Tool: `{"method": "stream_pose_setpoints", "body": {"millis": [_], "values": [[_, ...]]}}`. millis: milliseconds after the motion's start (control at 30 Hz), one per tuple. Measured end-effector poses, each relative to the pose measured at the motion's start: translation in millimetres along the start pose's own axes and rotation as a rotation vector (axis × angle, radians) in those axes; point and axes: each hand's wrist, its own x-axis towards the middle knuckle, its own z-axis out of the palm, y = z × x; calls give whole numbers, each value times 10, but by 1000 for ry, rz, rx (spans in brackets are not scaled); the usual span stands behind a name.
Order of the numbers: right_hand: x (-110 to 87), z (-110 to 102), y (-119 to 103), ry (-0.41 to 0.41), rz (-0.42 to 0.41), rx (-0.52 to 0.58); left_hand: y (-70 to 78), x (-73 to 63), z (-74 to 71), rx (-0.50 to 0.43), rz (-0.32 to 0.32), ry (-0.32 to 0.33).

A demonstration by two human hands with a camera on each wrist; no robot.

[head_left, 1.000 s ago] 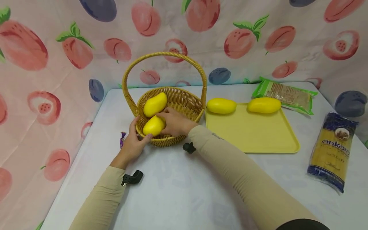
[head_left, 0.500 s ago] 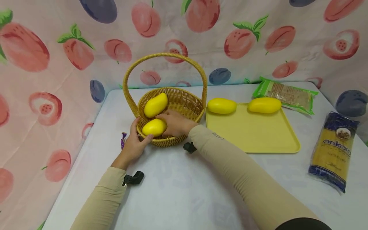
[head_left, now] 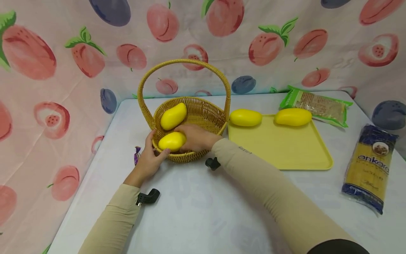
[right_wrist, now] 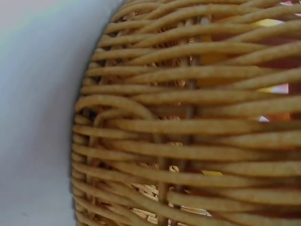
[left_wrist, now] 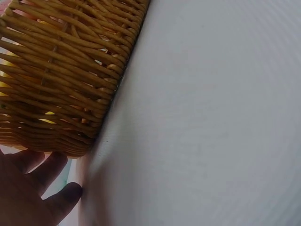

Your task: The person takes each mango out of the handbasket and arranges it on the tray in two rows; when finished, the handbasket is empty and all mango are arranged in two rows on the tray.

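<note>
A wicker basket (head_left: pixel 207 114) with a tall arched handle stands on the white table. Two yellow mangoes lie in its left half, a back mango (head_left: pixel 173 116) and a front mango (head_left: pixel 172 141). My left hand (head_left: pixel 148 160) holds the basket's left side, thumb at the front rim and fingers along the outside. In the left wrist view, fingertips (left_wrist: pixel 56 162) meet the woven wall. Reaching in over the front right rim, my right hand (head_left: pixel 197 137) grips the front mango from its right end; its fingertips are partly hidden. Weave (right_wrist: pixel 178 113) fills most of the right wrist view.
Right of the basket is a yellow tray (head_left: pixel 282 150), with a left mango (head_left: pixel 245 117) and a right mango (head_left: pixel 293 116) at its far edge. Behind it lies a green-edged bag (head_left: pixel 320 106); a blue-and-yellow packet (head_left: pixel 369 169) is far right. A purple-wrapped candy (head_left: pixel 137 155) sits left.
The front mango has turned from a slant to lying more level under my right hand. My left hand keeps its place on the basket; the whole view shifts slightly.
</note>
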Motion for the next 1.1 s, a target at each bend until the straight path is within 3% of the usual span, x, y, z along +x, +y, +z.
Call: {"method": "stream_pose_setpoints", "body": {"millis": [500,767,1100], "values": [[-104,-105,0,32,-75,-42,0,-3,-15,11,-4,-7],[-268,-250,68,113,-105,-41,0,11,-18,19,1,-8],[-532,-506,185,192,-58,-15,-8,16,-8,7,4,-4]]}}
